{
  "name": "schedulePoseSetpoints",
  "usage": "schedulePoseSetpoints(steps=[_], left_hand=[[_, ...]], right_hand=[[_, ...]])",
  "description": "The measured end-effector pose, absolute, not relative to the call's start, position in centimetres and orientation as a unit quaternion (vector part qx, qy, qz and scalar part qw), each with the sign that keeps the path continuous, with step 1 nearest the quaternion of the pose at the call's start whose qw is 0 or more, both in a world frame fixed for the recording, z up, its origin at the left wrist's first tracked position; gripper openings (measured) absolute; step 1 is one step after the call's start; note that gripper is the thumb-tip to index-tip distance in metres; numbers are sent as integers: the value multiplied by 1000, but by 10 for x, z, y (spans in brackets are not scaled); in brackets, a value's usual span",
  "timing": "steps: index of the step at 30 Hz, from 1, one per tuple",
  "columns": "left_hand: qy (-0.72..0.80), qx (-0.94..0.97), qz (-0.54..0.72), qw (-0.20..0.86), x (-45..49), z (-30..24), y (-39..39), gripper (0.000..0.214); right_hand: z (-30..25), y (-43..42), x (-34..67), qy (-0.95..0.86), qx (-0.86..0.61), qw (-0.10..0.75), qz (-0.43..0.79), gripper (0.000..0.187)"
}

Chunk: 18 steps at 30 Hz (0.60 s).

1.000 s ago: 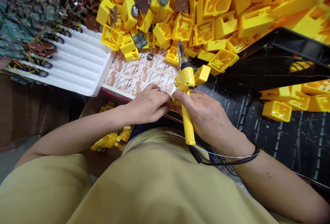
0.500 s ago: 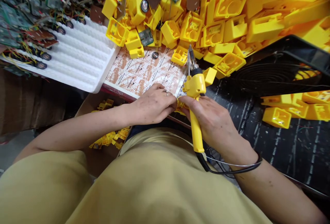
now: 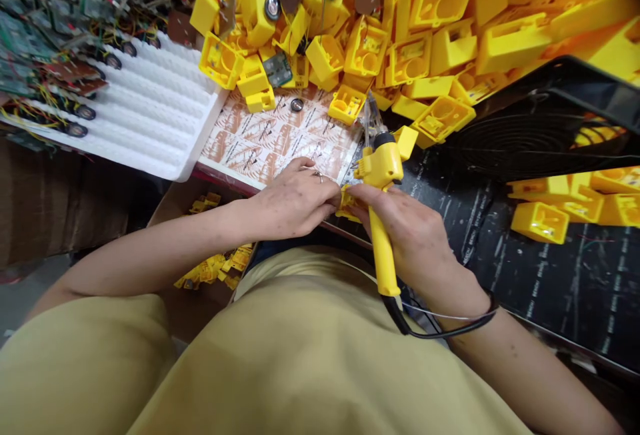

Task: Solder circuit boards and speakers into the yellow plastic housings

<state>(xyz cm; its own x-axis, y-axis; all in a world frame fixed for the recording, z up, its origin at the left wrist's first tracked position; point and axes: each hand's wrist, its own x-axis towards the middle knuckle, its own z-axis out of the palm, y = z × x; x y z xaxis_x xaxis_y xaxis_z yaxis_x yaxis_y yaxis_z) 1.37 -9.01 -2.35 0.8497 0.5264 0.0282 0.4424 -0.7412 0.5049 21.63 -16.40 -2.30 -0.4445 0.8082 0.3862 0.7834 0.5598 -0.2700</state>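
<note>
While right hand [image 3: 413, 238] grips soldering iron [image 3: 383, 261] — yellow plastic

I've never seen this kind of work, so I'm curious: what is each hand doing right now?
Left hand: closed, fingertips on a small yellow plastic part.
Right hand: closed, holding a yellow soldering iron.

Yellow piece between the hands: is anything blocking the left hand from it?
Nothing visible does: the left hand meets the small yellow plastic piece directly, with the right hand on its other side.
</note>
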Motion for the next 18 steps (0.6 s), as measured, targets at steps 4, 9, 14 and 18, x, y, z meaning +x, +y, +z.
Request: schedulePoseSetpoints(steps=[4,9,14,18], left_hand=[[264,924,112,254,14,-19,-87,16],[268,928,105,237,20,-18,-83,16],[267,929,98,237,24,-17,-81,16],[253,937,72,230,28,-14,-83,18]], right_hand=[[-20,-167,222,-828,-490,270,43,34],[-34,-168,222,-828,-491,270,7,27],[-30,-169,226,-819,-489,299,20,33],[-3,-187,244,-775,-508,374,41,29]])
